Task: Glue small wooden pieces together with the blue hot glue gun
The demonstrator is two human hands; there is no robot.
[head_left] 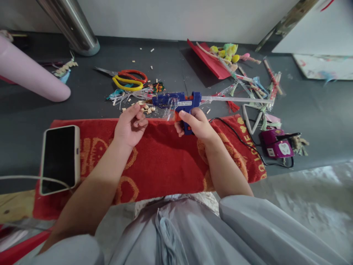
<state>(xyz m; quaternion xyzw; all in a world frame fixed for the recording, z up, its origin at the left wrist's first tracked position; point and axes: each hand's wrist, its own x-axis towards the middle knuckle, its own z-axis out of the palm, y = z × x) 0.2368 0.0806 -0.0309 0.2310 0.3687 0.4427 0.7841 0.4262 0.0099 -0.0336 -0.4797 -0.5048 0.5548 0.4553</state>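
Note:
My right hand is wrapped round the handle of a blue hot glue gun, whose nozzle points left. A long translucent glue stick runs out of the gun's back end. Just left of the nozzle, my left hand is closed, thumb and forefinger pinching a small pale stick piece. Whether the nozzle touches that piece, I cannot tell. Beneath the gun's tip lies a small heap of short pale stick pieces. Under both forearms a red towel covers the table's front edge.
Scissors with red and yellow handles lie behind the gun. A phone rests on the towel. At right are a purple power socket with a black cable and a red sheet. A pink cylinder and a metal post stand left.

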